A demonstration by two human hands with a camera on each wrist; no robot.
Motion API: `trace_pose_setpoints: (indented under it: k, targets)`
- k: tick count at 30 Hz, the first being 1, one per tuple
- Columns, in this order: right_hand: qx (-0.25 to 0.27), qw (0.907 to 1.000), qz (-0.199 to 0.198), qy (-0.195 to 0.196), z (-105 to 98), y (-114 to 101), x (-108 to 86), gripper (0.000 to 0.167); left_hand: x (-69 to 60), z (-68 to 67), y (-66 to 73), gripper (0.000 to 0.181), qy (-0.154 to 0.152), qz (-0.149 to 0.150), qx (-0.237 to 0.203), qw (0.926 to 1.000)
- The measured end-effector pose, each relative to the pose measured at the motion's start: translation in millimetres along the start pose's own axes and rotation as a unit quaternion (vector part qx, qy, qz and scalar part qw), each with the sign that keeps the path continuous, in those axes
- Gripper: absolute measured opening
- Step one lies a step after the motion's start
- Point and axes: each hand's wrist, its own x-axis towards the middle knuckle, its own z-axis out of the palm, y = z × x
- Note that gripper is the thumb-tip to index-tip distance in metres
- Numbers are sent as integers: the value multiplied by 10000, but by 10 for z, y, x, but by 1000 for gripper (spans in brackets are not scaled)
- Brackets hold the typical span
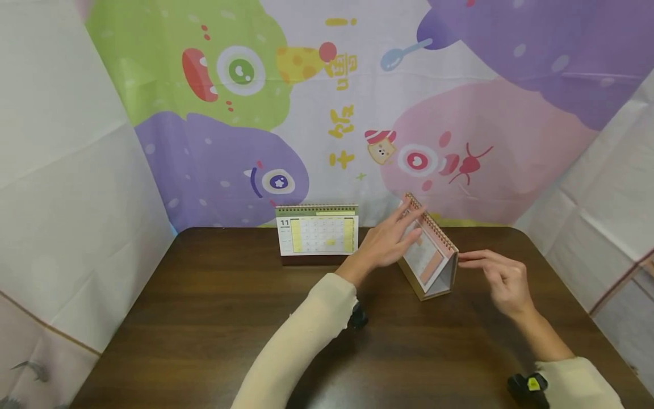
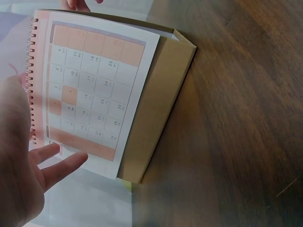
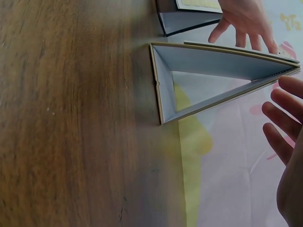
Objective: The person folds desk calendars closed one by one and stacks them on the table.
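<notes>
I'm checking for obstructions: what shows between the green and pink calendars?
In the head view, the left hand shows between the green calendar and pink calendar, overlapping the latter.

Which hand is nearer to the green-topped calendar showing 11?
Left. The left hand is between the green-topped calendar and the pink calendar's page; the right hand is farther off, on the pink calendar's opposite side.

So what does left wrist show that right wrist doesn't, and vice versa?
Left wrist only: the date grid on the front of the pink calendar. Right wrist only: its stand's hollow triangular inside, plus part of a second calendar. Both: the pink calendar, the left hand, the right hand, the wooden table and part of the backdrop.
</notes>
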Motion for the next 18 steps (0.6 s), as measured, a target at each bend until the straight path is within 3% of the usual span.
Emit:
trace_pose_setpoints:
  k: [18]
  targets:
    - [-120,9999,19,62,24,46,-11,40,17,-15,5,59,-85,68,209,9997]
